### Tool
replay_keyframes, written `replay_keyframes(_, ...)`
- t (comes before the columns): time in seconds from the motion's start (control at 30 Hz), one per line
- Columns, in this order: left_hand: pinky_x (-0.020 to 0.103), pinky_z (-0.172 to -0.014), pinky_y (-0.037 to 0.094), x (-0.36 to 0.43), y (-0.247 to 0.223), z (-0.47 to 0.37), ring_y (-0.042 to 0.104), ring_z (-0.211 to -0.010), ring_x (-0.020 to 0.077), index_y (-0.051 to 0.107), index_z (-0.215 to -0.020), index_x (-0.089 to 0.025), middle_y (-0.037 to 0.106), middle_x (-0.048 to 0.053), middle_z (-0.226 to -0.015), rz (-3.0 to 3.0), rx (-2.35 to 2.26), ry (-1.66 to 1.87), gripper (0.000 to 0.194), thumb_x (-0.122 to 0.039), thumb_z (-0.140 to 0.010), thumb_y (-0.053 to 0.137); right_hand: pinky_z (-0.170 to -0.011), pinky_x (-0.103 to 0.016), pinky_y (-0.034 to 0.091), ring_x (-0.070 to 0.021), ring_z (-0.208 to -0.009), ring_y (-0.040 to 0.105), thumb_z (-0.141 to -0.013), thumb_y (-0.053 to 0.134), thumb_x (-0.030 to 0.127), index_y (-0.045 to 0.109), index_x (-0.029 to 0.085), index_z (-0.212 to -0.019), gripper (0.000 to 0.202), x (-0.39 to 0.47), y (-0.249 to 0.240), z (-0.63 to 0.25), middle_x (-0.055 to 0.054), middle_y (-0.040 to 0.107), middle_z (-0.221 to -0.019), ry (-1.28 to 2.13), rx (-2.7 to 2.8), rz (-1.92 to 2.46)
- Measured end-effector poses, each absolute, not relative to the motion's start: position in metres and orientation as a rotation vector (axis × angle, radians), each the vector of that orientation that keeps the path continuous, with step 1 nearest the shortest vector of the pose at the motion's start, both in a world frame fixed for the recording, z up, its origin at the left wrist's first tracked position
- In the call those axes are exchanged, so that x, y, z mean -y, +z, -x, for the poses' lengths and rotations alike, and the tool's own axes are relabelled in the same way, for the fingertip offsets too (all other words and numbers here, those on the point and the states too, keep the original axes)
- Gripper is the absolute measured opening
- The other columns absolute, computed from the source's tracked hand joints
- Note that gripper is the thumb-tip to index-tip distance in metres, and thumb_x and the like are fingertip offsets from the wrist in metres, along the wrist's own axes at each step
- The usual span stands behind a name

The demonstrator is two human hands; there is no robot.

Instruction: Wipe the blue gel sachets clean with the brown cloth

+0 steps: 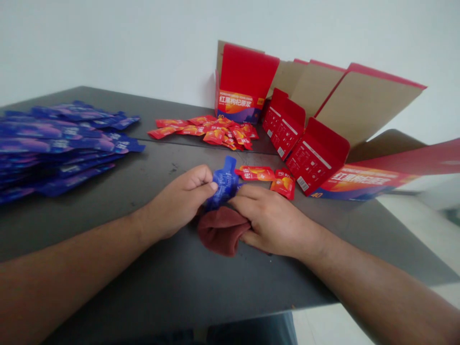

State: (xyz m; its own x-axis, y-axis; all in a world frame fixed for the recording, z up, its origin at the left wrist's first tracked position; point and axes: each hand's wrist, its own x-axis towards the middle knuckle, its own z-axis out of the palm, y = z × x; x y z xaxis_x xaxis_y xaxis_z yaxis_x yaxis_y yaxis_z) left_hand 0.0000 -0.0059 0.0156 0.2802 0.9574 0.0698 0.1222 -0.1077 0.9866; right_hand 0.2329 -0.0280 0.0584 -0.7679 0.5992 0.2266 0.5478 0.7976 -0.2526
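Between my two hands is a blue sachet (224, 186) with pale print, held up off the dark table. The thumb and curled fingers of my left hand (185, 196) pinch its left side. My right hand (273, 218) is closed on a folded brown cloth (221, 232), which hangs just below the sachet. The right fingers also reach the sachet's right edge; whether they grip it I cannot tell. Just beyond my right hand lie a red sachet (257, 173) and another red sachet (283, 184).
A pile of blue sachets (64, 139) covers the table's left side. Several red sachets (215, 129) lie heaped before an upright red box (240, 84). More open red boxes (316, 163) stand in a row at the right. The dark table (172, 282) ends near my body.
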Motion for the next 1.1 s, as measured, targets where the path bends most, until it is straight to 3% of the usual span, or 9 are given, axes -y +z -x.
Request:
replay_keyframes(0.2, 0.027, -0.055, 0.032, 0.0044, 0.0130, 0.0000, 0.039, -0.062, 0.0133, 0.051, -0.080, -0.022, 0.047, -0.003, -0.070, -1.483, -1.075, 1.063, 0.027, -0.038, -0.097, 0.065, -0.082, -0.036, 0.050, -0.0246, -0.095, 0.062, -0.089, 0.067, 0.018, 0.063, 0.019, -0.098, 0.010, 0.0279, 0.0578, -0.2330, -0.007, 0.065, -0.099, 0.124, 2.572, 1.005)
replay_keyframes(0.37, 0.027, -0.055, 0.033, 0.0054, 0.0136, -0.0002, 0.044, -0.062, 0.0139, 0.052, -0.083, -0.023, 0.049, -0.003, -0.069, -1.456, -1.051, 1.029, 0.024, -0.037, -0.098, 0.065, -0.081, -0.034, 0.050, -0.0228, -0.097, 0.063, -0.092, 0.068, 0.019, 0.065, 0.020, -0.107, 0.015, 0.0295, 0.0572, -0.2315, -0.006, 0.067, -0.105, 0.208, 2.702, 0.866)
replay_keyframes(0.57, 0.027, -0.056, 0.033, 0.0054, 0.0155, -0.0013, 0.040, -0.063, 0.0139, 0.052, -0.080, -0.022, 0.048, -0.003, -0.071, -1.449, -1.056, 1.079, 0.026, -0.036, -0.096, 0.067, -0.081, -0.036, 0.049, -0.0235, -0.093, 0.061, -0.089, 0.067, 0.019, 0.062, 0.020, -0.098, 0.010, 0.0302, 0.0580, -0.2325, -0.007, 0.065, -0.101, 0.123, 2.576, 1.024)
replay_keyframes(0.73, 0.027, -0.057, 0.034, 0.0052, 0.0169, -0.0010, 0.042, -0.063, 0.0138, 0.053, -0.079, -0.022, 0.049, -0.003, -0.070, -1.495, -1.062, 1.056, 0.025, -0.034, -0.097, 0.065, -0.085, -0.035, 0.050, -0.0243, -0.103, 0.063, -0.091, 0.068, 0.019, 0.065, 0.020, -0.108, 0.017, 0.0293, 0.0573, -0.2319, -0.008, 0.069, -0.110, 0.207, 2.682, 0.940)
replay_keyframes(0.9, 0.027, -0.057, 0.032, 0.0055, 0.0161, -0.0004, 0.041, -0.063, 0.0137, 0.052, -0.081, -0.022, 0.049, -0.003, -0.071, -1.461, -1.065, 1.067, 0.025, -0.036, -0.098, 0.065, -0.082, -0.036, 0.050, -0.0239, -0.094, 0.061, -0.089, 0.067, 0.019, 0.063, 0.020, -0.098, 0.010, 0.0286, 0.0585, -0.2315, -0.007, 0.065, -0.100, 0.137, 2.566, 1.029)
replay_keyframes(1.1, 0.027, -0.056, 0.033, 0.0060, 0.0168, -0.0009, 0.042, -0.062, 0.0138, 0.053, -0.081, -0.022, 0.048, -0.003, -0.069, -1.440, -1.054, 1.068, 0.025, -0.036, -0.097, 0.066, -0.082, -0.035, 0.049, -0.0231, -0.097, 0.062, -0.091, 0.068, 0.019, 0.063, 0.021, -0.103, 0.013, 0.0293, 0.0578, -0.2324, -0.006, 0.067, -0.104, 0.204, 2.675, 0.929)
